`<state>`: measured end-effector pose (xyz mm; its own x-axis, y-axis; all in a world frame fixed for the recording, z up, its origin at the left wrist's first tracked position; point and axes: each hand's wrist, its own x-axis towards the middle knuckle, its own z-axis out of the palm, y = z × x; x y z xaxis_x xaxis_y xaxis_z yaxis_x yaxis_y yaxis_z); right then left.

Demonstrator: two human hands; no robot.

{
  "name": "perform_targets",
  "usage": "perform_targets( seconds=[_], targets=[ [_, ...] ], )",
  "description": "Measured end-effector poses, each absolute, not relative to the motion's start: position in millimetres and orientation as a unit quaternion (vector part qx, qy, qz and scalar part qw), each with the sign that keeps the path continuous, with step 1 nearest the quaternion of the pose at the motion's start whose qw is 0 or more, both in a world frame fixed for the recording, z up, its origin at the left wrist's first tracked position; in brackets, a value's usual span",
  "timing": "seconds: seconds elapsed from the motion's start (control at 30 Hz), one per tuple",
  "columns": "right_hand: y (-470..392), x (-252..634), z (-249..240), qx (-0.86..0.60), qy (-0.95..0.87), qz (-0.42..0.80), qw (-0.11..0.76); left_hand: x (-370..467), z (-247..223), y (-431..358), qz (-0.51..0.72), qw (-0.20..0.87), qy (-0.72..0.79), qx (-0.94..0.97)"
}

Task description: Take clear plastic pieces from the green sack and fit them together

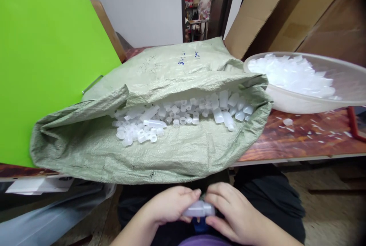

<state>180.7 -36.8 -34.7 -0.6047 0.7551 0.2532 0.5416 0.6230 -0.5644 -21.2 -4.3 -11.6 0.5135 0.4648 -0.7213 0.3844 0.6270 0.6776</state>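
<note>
Low in the head view, over the person's lap, my left hand (174, 203) grips the left end of a translucent plastic tube (197, 209). My right hand (230, 210) has its fingers round the tube's right end, where a cap-like part shows. In front of both hands lies an open green woven sack (171, 154), its mouth facing me. Inside are many small white translucent caps (143, 133) and longer tube pieces (227, 119).
A frosted bowl (303, 104) of white plastic pieces stands on the wooden table (274, 139) at right, with scraps and one loose cap (288, 122) nearby. Cardboard (263, 6) rises behind it. A bright green panel (51, 48) stands at left.
</note>
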Motion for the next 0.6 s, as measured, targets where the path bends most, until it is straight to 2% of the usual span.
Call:
perform_targets(
  seconds=[0.07,0.13,0.23,0.37,0.47,0.6],
  targets=[
    [-33,176,-36,-0.335,-0.901,0.168,0.219,-23,-17,-7,0.017,0.767,0.461,0.445],
    [-30,167,-41,-0.352,-0.891,0.175,0.227,-26,-20,-8,-0.008,0.765,0.432,0.478],
    [-26,152,-57,-0.421,-0.831,0.274,0.241,-29,-21,-7,-0.041,0.689,0.445,0.571],
    [-27,140,-82,-0.508,-0.724,0.423,0.199,-26,-24,-9,-0.047,0.563,0.493,0.662],
    [-31,135,-100,-0.535,-0.626,0.521,0.225,-18,-32,-12,-0.076,0.465,0.52,0.713],
    [-31,134,-118,-0.541,-0.575,0.55,0.27,-8,-42,-8,-0.069,0.404,0.52,0.75]
  ],
)
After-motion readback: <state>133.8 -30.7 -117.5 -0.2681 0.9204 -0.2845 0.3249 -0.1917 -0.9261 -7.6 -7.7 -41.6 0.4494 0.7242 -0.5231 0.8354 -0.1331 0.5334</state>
